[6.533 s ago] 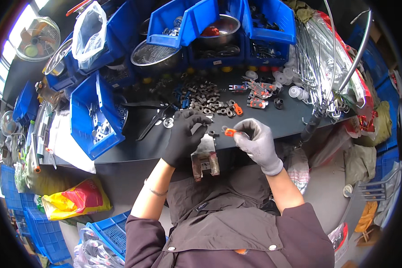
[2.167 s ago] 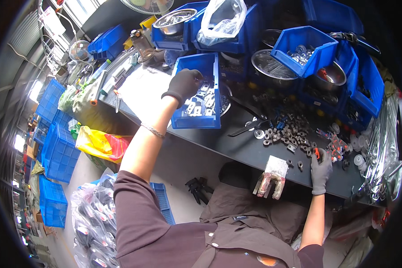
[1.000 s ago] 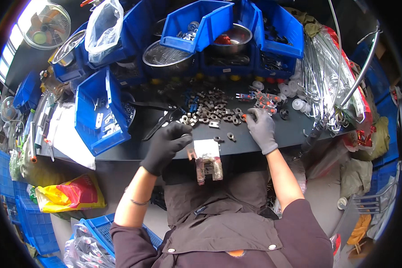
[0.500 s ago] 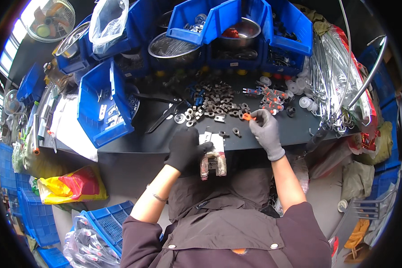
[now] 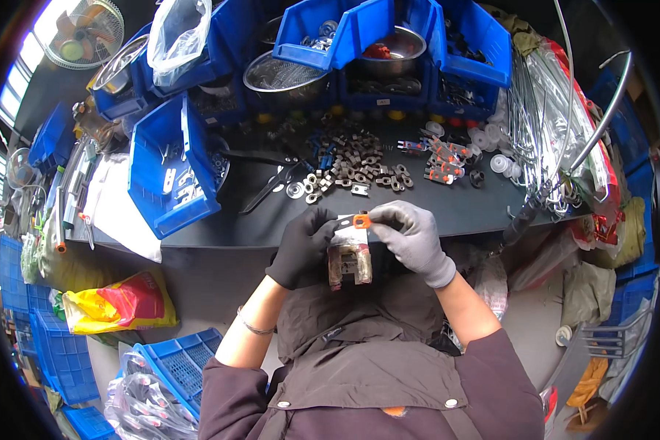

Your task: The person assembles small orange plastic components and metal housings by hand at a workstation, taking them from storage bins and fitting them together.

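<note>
The orange clip (image 5: 361, 219) sat pinched between the fingertips of our right hand (image 5: 412, 238), just above the rusty metal block (image 5: 349, 262). Our left hand (image 5: 302, 249) was clamped around that block's left side, near the black bench's (image 5: 462, 209) edge.

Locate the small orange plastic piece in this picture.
In the head view, the small orange plastic piece sits near the centre, pinched by the grey-gloved right hand just above the metal block that the black-gloved left hand holds.
</note>
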A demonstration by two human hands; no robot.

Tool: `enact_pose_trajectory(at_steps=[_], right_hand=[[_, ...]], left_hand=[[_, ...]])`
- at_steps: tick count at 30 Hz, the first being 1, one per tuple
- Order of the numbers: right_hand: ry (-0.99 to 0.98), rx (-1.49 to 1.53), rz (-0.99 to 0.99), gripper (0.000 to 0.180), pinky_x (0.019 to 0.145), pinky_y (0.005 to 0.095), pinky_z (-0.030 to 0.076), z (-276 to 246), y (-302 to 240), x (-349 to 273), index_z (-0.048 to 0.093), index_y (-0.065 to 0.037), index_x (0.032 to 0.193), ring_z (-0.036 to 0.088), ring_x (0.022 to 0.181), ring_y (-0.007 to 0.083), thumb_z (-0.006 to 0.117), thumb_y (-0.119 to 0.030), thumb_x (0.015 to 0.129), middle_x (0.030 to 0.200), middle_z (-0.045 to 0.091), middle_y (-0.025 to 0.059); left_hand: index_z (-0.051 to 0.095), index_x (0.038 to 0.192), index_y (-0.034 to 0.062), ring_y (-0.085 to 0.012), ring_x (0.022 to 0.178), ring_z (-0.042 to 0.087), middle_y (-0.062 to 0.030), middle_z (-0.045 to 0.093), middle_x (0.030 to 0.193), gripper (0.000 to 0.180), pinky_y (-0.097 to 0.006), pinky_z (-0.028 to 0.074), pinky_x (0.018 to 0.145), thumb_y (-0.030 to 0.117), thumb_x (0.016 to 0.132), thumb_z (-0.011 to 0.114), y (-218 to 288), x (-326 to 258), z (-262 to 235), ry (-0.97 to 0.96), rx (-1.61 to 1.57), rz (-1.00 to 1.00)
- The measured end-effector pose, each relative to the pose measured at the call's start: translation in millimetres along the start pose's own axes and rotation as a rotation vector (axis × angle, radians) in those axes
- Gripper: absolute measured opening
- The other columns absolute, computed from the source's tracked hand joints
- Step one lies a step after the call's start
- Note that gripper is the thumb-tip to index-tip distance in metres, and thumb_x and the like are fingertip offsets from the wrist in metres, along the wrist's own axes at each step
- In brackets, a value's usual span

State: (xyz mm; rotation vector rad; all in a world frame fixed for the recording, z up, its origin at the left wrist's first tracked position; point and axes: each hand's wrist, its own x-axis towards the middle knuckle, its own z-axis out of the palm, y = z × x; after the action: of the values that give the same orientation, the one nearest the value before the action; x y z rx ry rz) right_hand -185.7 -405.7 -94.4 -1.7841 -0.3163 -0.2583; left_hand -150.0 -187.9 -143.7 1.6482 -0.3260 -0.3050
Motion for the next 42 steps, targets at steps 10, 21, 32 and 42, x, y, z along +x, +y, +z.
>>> enact_pose_trajectory(at_steps=[10, 21, 32, 42], right_hand=[[-0.039, -0.676, -0.474, 0.023, 0.086, 0.0411, 0.037, -2.6, -33.1, 8.0, 0.071, -0.016, 0.091, 0.058, 0.09, 0.0217, 0.073, -0.016, 0.068, 0.087, 0.063, -0.002], [0.045, -0.468, -0.315, 0.022, 0.079, 0.0361, 0.044, -0.9, -30.5, 1.3, 0.067, -0.009, 0.095, 0.059, 0.088, 0.0222, 0.072, -0.013, 0.074, 0.087, 0.062, 0.0039], [0.125, 0.239, 0.459, 0.01, 0.054, 0.0184, 0.04, -29.9, 8.1, -27.2, 0.062, 0.002, 0.09, 0.049, 0.06, 0.002, 0.063, -0.005, 0.083, 0.07, 0.058, -0.0008], [0.244, 0.327, 0.492, 0.013, 0.054, 0.0183, 0.043, -52.8, 7.8, -37.8, 0.061, 0.003, 0.093, 0.051, 0.06, 0.0029, 0.065, -0.004, 0.083, 0.073, 0.058, 0.0006]], left_hand=[[0.057, 0.108, 0.0021, -0.0105, 0.088, 0.063, -0.0038, 0.063, 0.098, 0.02, -0.024, 0.052, 0.068, 0.016, 0.095, 0.056, 48.8, -10.3, 15.9, -0.115, -0.575, -0.252], [0.061, 0.105, -0.0002, -0.0058, 0.083, 0.058, -0.0018, 0.064, 0.095, 0.018, -0.022, 0.048, 0.073, 0.009, 0.09, 0.063, 43.9, -8.2, 25.9, -0.092, -0.373, -0.073], [0.061, 0.112, 0.0032, -0.024, 0.091, 0.059, -0.0113, 0.06, 0.098, 0.03, -0.034, 0.048, 0.076, 0.014, 0.084, 0.063, 42.2, 31.6, 42.9, -0.055, 0.435, 0.402], [0.065, 0.089, 0.0098, -0.0279, 0.088, 0.061, -0.0097, 0.064, 0.085, 0.014, -0.039, 0.05, 0.073, 0.016, 0.077, 0.063, -1.8, 99.7, 38.8, 0.057, 1.167, 0.492]])
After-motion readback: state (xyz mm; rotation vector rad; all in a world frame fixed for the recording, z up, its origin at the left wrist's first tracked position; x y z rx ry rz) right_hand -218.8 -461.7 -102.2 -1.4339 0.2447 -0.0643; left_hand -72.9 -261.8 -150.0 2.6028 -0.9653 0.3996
